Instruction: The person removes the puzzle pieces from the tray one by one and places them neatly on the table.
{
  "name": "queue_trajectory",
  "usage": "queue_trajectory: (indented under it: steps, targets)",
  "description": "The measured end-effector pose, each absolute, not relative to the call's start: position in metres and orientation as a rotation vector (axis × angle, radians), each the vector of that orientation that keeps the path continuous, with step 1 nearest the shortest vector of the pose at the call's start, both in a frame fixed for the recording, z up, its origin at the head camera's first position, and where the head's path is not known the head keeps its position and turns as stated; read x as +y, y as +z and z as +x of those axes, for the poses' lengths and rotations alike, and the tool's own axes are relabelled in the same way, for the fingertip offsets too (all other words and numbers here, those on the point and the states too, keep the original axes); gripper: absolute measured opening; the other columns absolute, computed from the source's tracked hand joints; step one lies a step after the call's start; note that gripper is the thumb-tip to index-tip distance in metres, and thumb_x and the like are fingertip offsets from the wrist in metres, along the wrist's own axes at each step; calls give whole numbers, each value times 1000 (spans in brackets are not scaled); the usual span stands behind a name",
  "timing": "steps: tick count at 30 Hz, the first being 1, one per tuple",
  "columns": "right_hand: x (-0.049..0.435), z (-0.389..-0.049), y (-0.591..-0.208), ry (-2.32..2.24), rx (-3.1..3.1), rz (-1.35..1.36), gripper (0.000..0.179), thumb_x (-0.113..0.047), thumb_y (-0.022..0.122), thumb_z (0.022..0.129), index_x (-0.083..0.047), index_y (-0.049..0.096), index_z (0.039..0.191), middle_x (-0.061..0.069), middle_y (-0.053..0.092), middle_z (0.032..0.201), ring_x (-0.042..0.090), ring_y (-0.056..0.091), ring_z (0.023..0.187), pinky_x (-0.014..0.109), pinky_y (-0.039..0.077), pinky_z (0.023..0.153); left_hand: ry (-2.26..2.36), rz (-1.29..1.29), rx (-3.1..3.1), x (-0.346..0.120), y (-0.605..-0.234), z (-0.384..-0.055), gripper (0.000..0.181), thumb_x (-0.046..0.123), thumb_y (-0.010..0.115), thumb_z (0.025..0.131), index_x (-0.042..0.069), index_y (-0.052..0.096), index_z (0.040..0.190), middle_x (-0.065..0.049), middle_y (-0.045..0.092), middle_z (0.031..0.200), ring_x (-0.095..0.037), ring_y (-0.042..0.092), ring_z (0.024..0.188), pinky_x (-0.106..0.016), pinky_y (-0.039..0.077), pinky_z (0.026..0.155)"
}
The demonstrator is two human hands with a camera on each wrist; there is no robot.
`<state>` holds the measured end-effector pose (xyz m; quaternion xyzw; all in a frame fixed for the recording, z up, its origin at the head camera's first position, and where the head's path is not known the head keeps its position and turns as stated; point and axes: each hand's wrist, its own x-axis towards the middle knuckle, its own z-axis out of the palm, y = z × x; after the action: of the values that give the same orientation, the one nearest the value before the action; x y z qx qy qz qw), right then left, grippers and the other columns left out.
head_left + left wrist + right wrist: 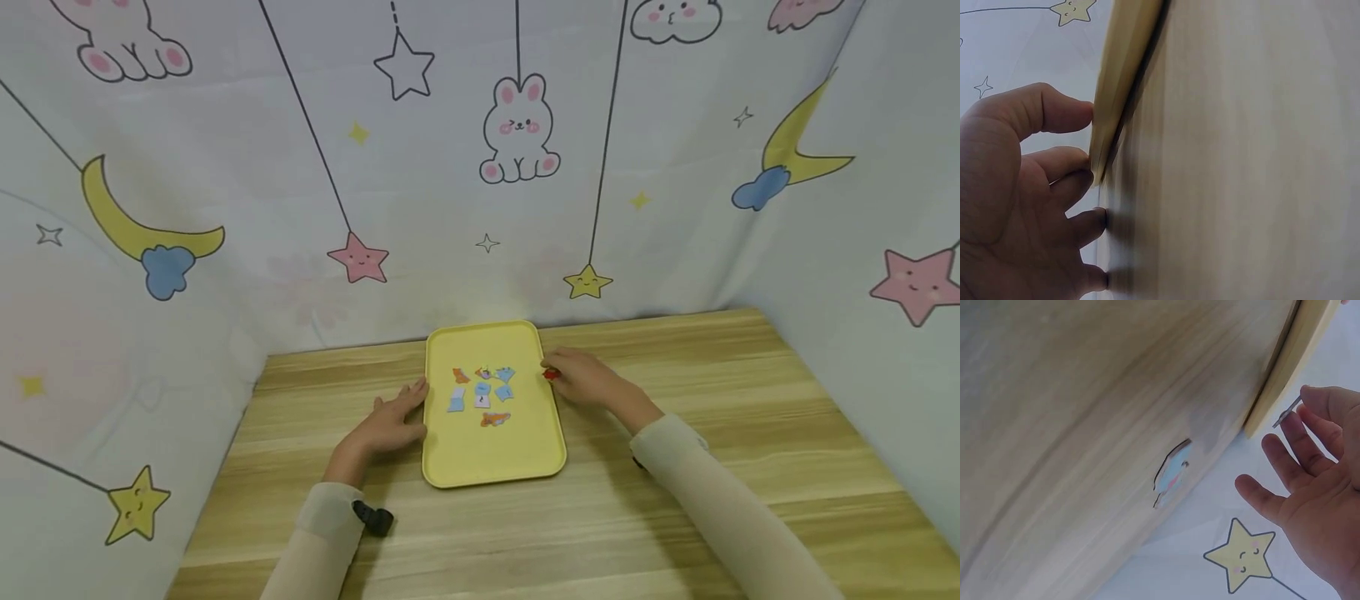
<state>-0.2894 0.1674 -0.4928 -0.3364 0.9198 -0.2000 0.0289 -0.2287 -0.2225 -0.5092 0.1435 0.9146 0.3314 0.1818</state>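
Observation:
A yellow tray [491, 458] lies on the wooden table with several small, flat puzzle pieces [482, 389] spread over its middle, in orange, blue and white. My left hand [384, 423] rests against the tray's left side; in the left wrist view its thumb [1066, 115] and fingertips touch the outer wall. At the tray's right rim, my right hand [581, 379] pinches a red puzzle piece [551, 374]. The right wrist view shows that piece edge-on as a thin strip [1287, 412] between thumb and finger. What is printed on it cannot be made out.
Another flat piece [1172, 472], light blue and pink, lies on the table in the right wrist view. The wooden table [675, 517] ends at a white cloth wall [442, 200] printed with stars, moons and rabbits. More cloth hangs on both sides.

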Motion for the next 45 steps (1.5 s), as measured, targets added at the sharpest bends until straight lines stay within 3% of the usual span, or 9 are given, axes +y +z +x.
queue_trajectory:
  steps: [8, 15, 22, 29, 38, 45]
  targets:
    - [186, -289, -494, -626, 2851, -1027, 40, 0, 66, 98, 1, 66, 138, 16, 68, 124, 32, 66, 112, 48, 56, 96, 963, 397, 2566, -221, -513, -227, 87, 19, 59, 91, 5, 22, 168, -10, 14, 175, -41, 7, 161, -69, -16, 121]
    - [204, -286, -496, -601, 2884, -1014, 33, 0, 69, 97, 6, 69, 130, 17, 69, 117, 35, 67, 109, 49, 57, 94, 954, 403, 2568, -224, -520, -226, 86, 21, 59, 92, 7, 21, 168, -9, 15, 175, -40, 8, 161, -70, -14, 121]
    - [222, -284, -495, -633, 2909, -1008, 33, 1, 68, 98, 9, 67, 130, 21, 68, 122, 39, 67, 113, 52, 56, 97, 939, 389, 2578, -222, -514, -228, 88, 22, 60, 91, 8, 21, 169, -8, 15, 176, -39, 8, 161, -67, -14, 122]
    - [236, -283, -494, -646, 2928, -1002, 33, 1, 69, 97, 10, 67, 128, 21, 69, 117, 37, 68, 105, 50, 59, 89, 920, 394, 2583, -221, -513, -230, 87, 22, 60, 93, 9, 20, 169, -7, 15, 176, -39, 9, 161, -68, -14, 122]
    - [257, -282, -498, -596, 2945, -911, 34, 2, 66, 97, 11, 65, 130, 26, 67, 125, 44, 64, 117, 57, 54, 99, 922, 395, 2587, -221, -512, -229, 87, 22, 59, 92, 8, 20, 169, -7, 15, 176, -39, 8, 161, -68, -14, 122]
    - [267, -279, -500, -612, 2953, -896, 31, -1, 70, 97, 10, 67, 126, 23, 67, 123, 42, 66, 113, 56, 56, 95, 927, 394, 2579, -221, -510, -229, 87, 21, 59, 92, 8, 20, 169, -8, 14, 176, -40, 8, 161, -68, -15, 122]
